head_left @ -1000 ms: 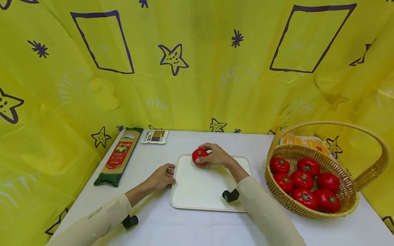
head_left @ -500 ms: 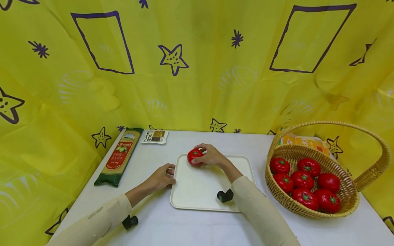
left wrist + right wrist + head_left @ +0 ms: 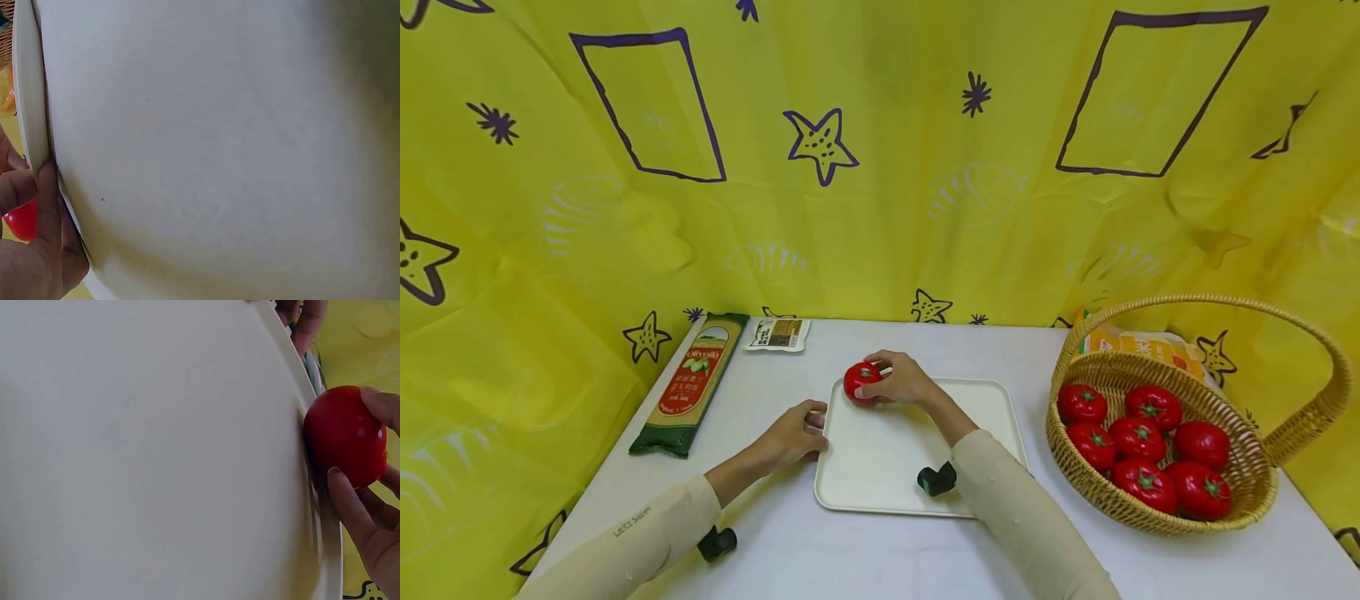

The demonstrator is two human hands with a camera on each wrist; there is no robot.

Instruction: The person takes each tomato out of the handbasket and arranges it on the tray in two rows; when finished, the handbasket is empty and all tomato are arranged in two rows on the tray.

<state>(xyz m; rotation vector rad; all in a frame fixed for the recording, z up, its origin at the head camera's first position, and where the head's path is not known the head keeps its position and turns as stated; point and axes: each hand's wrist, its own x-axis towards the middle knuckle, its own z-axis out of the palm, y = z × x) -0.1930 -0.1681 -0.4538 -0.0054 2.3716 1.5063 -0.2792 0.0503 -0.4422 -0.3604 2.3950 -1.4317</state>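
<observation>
A shiny red tomato (image 3: 854, 382) is at the far left corner of a cream tray (image 3: 880, 458). My right hand (image 3: 901, 380) holds it from the right, thumb and fingers around its sides. In the right wrist view the tomato (image 3: 342, 434) sits right at the tray's raised rim. My left hand (image 3: 792, 433) pinches the tray's left edge. The left wrist view shows fingers of that hand (image 3: 47, 219) on both sides of the rim (image 3: 28, 81); part of the red tomato (image 3: 24, 220) shows behind them.
To the right, a wicker basket (image 3: 1262, 492) with a tall handle holds several red tomatoes. An orange package (image 3: 1157, 348) lies behind it. At the left are a green-ended pasta packet (image 3: 691, 385) and a small white sachet (image 3: 777, 334). A yellow patterned curtain (image 3: 880, 225) hangs behind the table.
My right hand has moved left along the tray's far side with the tomato, into the far left corner. The left hand and the tray have stayed in place.
</observation>
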